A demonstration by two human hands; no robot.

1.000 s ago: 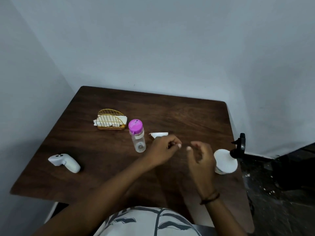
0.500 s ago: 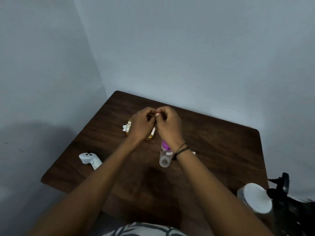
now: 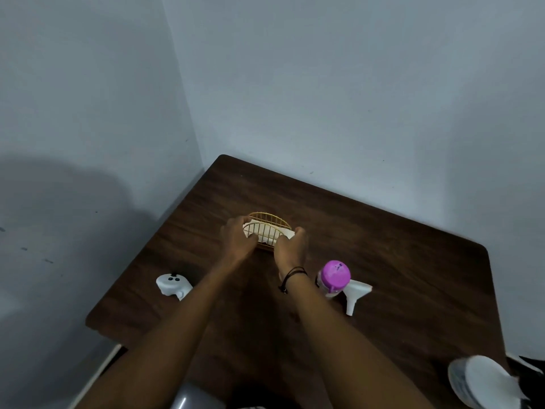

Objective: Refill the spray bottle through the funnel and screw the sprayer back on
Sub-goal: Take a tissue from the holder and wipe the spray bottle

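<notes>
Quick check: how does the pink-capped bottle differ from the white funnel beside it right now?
The pink-capped bottle stands upright; the white funnel lies on its side, spout toward the camera. The bottle has a clear body and bright pink cap; the funnel is all white. The bottle is capped shut; the funnel is open. Both sit on the table, right of the hands, untouched.

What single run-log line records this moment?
left hand, right hand: at napkin holder | funnel: lying by bottle | refill: not started
</notes>
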